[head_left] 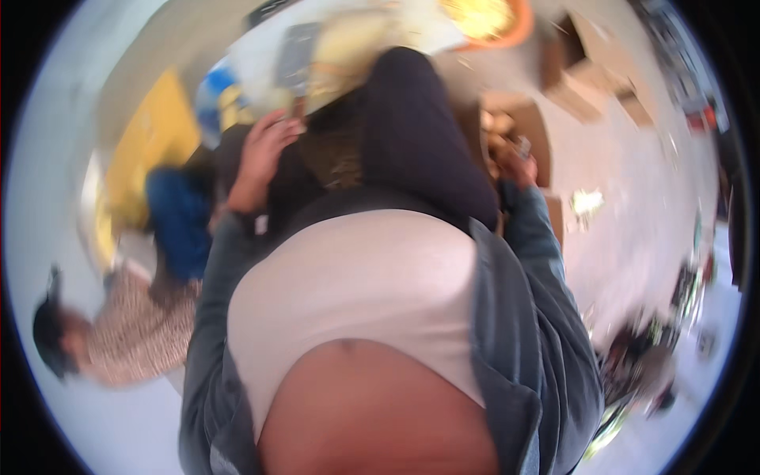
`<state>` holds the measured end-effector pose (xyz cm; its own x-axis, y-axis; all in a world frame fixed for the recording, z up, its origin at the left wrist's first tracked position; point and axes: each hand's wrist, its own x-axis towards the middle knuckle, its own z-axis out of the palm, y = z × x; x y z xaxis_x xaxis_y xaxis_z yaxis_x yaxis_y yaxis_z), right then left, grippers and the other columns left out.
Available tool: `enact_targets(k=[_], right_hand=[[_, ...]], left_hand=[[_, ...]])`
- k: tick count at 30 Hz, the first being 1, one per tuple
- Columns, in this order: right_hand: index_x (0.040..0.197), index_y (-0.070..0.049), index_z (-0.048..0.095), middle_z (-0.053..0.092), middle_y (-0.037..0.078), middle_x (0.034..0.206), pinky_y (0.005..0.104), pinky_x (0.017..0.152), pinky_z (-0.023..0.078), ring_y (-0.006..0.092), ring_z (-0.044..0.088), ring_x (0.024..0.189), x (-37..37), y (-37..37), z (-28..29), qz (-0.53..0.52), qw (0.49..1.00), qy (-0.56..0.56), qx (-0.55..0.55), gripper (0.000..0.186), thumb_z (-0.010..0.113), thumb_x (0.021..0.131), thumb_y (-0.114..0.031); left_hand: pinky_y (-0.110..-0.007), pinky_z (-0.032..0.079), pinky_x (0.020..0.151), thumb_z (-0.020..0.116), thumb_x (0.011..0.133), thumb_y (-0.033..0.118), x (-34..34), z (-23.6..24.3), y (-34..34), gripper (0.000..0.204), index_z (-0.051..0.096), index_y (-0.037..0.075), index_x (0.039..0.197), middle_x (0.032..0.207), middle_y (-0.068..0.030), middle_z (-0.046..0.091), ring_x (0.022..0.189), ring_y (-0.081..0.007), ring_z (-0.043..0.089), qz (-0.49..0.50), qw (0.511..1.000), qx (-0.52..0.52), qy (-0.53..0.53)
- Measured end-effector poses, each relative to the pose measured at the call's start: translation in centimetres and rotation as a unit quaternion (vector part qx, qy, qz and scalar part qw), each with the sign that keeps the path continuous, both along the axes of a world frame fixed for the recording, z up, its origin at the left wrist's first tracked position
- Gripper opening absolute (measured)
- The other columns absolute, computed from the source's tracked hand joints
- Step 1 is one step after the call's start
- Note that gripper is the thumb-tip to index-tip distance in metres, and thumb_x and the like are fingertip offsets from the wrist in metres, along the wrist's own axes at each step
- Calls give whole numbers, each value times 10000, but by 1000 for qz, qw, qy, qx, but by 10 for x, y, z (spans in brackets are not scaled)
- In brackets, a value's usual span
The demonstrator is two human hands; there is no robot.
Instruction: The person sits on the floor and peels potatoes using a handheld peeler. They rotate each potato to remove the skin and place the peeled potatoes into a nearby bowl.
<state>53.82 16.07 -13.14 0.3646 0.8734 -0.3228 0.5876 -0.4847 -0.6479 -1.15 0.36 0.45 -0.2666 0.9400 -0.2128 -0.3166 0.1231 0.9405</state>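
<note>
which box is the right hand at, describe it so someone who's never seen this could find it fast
Start at the wearer's dark trousers and look just right of the right thigh. There stands an open cardboard box, with the right hand at its opening. Unlike the other boxes farther up and right, it shows rounded tan things inside.

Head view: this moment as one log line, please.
left hand: at brown handle, grip unclear | right hand: at cardboard box, potato-like produce inside, grip unclear | orange tub: yellow pieces
</note>
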Motion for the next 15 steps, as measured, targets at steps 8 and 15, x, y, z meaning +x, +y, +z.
enact_targets(k=[8, 15], right_hand=[[1269, 192, 343, 504, 279, 1264, 356, 904, 489, 338, 554, 1131, 37, 34, -69, 15, 990, -105, -90, 1110, 770, 624, -605], [1082, 42, 553, 625, 101, 881, 297, 593, 507, 202, 616, 719, 67, 33, -74, -10, 967, 195, -161, 699, 672, 751, -563]], left_hand=[[-281, 488, 802, 576, 893, 142, 12, -4, 7, 348, 530, 21, 1216, 1023, -95, 645, 916, -177, 634, 8, 1000, -21, 8], [-277, 473, 798, 577, 887, 149, 17, -8, 11, 347, 531, 30, 1210, 1015, -98, 624, 912, -170, 618, -6, 1000, -17, -17]])
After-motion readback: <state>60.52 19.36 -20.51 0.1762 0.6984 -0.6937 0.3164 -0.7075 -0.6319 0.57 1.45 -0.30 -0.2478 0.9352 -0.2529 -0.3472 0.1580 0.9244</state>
